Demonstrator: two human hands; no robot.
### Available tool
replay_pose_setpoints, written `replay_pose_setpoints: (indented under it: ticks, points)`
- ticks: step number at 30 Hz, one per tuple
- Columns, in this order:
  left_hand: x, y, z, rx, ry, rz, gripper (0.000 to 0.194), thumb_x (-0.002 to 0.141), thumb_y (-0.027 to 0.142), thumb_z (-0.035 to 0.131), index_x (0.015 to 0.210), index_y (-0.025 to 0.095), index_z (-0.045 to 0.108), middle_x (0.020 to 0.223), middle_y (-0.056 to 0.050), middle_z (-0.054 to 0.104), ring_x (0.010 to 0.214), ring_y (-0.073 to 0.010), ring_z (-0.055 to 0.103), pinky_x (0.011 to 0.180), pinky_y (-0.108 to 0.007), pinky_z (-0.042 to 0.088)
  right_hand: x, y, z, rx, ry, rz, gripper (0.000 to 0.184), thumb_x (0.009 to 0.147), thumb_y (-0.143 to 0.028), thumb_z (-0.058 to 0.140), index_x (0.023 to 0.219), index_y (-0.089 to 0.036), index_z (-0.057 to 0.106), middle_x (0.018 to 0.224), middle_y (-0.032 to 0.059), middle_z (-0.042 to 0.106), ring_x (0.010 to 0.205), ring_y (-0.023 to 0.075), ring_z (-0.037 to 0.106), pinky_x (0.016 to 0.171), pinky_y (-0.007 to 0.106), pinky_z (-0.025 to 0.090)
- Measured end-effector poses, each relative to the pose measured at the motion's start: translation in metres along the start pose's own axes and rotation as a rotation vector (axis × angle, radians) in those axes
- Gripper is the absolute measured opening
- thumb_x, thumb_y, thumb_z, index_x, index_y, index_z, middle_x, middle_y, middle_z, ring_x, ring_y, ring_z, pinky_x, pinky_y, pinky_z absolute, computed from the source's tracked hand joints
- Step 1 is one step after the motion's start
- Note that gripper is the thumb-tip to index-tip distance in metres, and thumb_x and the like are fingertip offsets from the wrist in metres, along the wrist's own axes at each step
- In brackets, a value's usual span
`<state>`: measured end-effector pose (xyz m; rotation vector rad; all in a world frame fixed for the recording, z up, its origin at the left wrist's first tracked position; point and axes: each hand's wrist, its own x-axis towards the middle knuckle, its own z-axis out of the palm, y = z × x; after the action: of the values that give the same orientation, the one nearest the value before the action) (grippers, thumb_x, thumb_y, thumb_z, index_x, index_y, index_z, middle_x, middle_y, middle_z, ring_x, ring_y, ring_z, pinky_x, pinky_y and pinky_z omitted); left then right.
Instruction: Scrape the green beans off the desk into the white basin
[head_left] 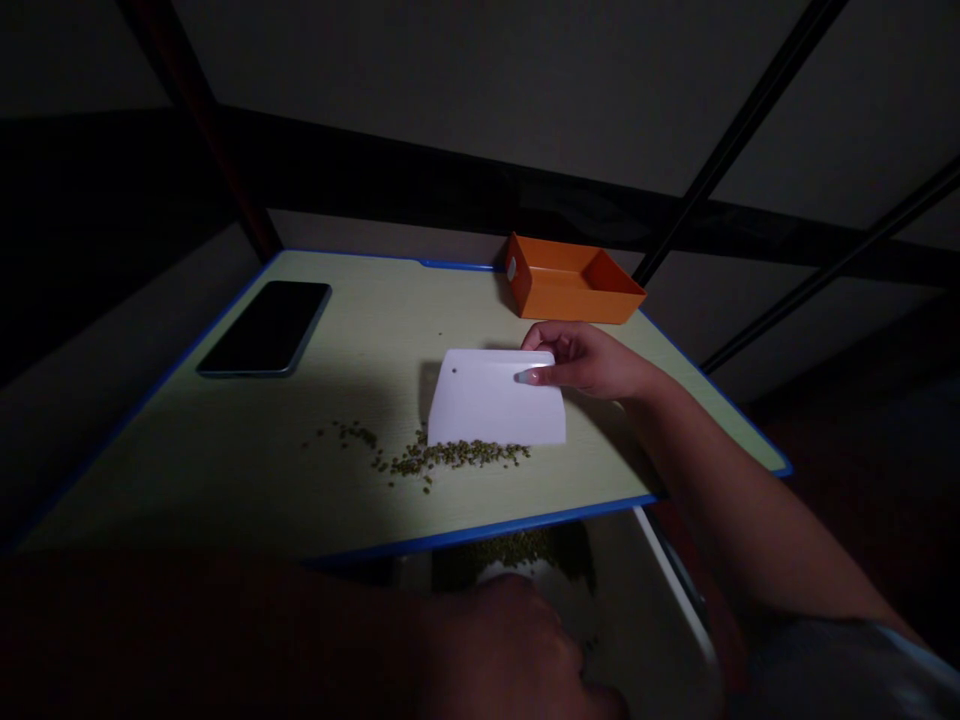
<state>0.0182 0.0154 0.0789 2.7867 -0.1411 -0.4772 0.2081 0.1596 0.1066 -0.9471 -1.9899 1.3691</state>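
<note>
My right hand (583,360) grips the top right corner of a white plastic scraper (495,400) that stands on its lower edge on the table (225,470). Small green beans (450,456) lie in a line along the scraper's near edge, with a few more scattered to the left (352,433). My left hand (517,640) is below the table's front edge, in shadow, closed round a white container (525,570) that holds more green beans (510,548); how it grips is hard to see.
A black phone (266,327) lies at the table's far left. An orange open box (570,280) stands at the far right corner. The table has a blue rim (480,530). Dark metal bars run behind the table.
</note>
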Motion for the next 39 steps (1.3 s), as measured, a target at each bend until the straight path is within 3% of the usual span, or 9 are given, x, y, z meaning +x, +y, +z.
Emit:
replay_pose_setpoints:
  ticks: [8, 16, 21, 31, 39]
  points:
    - [-0.002, 0.0, 0.016, -0.041, 0.221, -0.02, 0.031, 0.079, 0.027, 0.073, 0.109, 0.025, 0.063, 0.068, 0.0, 0.073, 0.06, -0.0214, 0.069, 0.048, -0.03, 0.039, -0.002, -0.006, 0.002, 0.007, -0.018, -0.01, 0.032, 0.074, -0.034, 0.081, 0.083, -0.016, 0.056, 0.07, -0.003, 0.061, 0.061, 0.0082, 0.057, 0.055, 0.02, 0.045]
    - [-0.001, -0.001, 0.01, 0.002, 0.111, -0.009, 0.034, 0.08, 0.029, 0.072, 0.112, 0.024, 0.062, 0.071, -0.001, 0.073, 0.064, -0.0221, 0.071, 0.041, -0.032, 0.033, -0.004, -0.006, 0.003, 0.005, -0.058, 0.002, 0.033, 0.074, -0.034, 0.081, 0.083, -0.016, 0.056, 0.068, -0.0049, 0.057, 0.059, 0.0069, 0.053, 0.052, 0.019, 0.041]
    - [-0.002, 0.0, 0.014, -0.047, 0.231, -0.014, 0.034, 0.077, 0.025, 0.073, 0.109, 0.024, 0.065, 0.067, -0.001, 0.072, 0.061, -0.0224, 0.068, 0.051, -0.031, 0.042, -0.005, -0.008, 0.003, 0.003, -0.081, 0.003, 0.031, 0.075, -0.032, 0.081, 0.083, -0.015, 0.056, 0.069, -0.0048, 0.058, 0.06, 0.0065, 0.053, 0.053, 0.019, 0.042]
    - [-0.002, 0.0, 0.019, -0.127, 0.266, -0.044, 0.022, 0.079, 0.023, 0.068, 0.1, 0.025, 0.066, 0.064, 0.001, 0.069, 0.059, -0.0204, 0.067, 0.056, -0.029, 0.046, -0.006, -0.009, 0.003, -0.013, -0.085, -0.006, 0.033, 0.075, -0.035, 0.081, 0.081, -0.015, 0.056, 0.068, -0.005, 0.057, 0.058, 0.0059, 0.053, 0.052, 0.018, 0.042]
    - [-0.002, 0.0, 0.013, -0.066, 0.185, -0.022, 0.027, 0.077, 0.027, 0.072, 0.104, 0.024, 0.066, 0.065, -0.001, 0.071, 0.061, -0.0228, 0.068, 0.054, -0.03, 0.046, -0.005, -0.007, -0.001, -0.014, -0.04, 0.0, 0.034, 0.073, -0.036, 0.082, 0.082, -0.016, 0.055, 0.068, -0.0041, 0.058, 0.059, 0.0071, 0.053, 0.052, 0.019, 0.042]
